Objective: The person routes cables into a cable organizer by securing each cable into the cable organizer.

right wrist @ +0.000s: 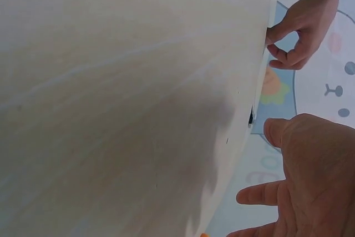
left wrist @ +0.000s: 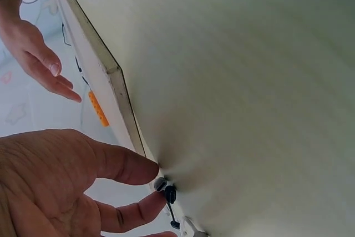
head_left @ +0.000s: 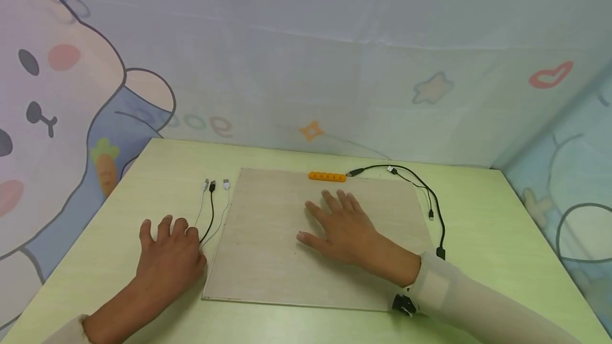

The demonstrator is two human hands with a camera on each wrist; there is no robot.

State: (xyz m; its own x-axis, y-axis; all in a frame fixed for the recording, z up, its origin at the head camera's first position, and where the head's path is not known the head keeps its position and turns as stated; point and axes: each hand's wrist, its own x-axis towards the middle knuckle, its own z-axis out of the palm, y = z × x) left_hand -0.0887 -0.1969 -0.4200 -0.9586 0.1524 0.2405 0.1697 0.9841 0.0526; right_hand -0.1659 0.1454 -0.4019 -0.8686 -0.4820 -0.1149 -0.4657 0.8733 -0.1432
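My left hand is low over the table at the left edge of the pale wooden board, fingers bent. In the left wrist view its thumb and index fingertip lie on either side of a small grey cable end, with a black cable end close by; I cannot tell whether they pinch it. From under the fingers, a black cable and two white cables run away to their USB plugs. My right hand is spread above the board with nothing in it.
An orange slotted strip lies at the board's far edge. Right of it, a thick black cable curves round the board's corner, and a short thin black cable lies inside the curve. A printed cloth hangs behind the table.
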